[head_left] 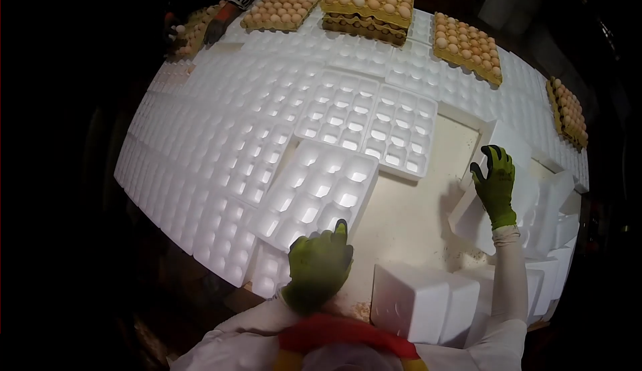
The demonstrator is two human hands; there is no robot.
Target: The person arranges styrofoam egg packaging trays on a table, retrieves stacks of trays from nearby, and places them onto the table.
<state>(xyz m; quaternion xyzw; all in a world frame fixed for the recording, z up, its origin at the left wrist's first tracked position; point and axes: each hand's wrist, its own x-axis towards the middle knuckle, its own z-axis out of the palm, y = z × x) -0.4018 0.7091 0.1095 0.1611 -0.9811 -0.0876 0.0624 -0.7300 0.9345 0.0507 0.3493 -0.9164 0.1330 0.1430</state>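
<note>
A white foam egg tray (pixel 319 188) with rows of empty hollows sits askew, slightly raised over the trays beside it. My left hand (pixel 317 264), in a green and black glove, is closed on its near edge; part of the grip is hidden under the palm. Over to the right, my right hand (pixel 496 183), gloved the same way, hovers at a white foam piece (pixel 471 217). Its fingers are curved and apart from the thumb, with nothing visible between them. Whether the fingertips touch the foam I cannot tell.
Rows of empty foam trays (pixel 221 117) cover the table's left and middle. Cartons of brown eggs (pixel 284 10) line the far side, including a stack (pixel 368 3). More foam pieces (pixel 408 301) stand at the near right. Another person's gloved hand (pixel 215 31) is at an egg carton, far left.
</note>
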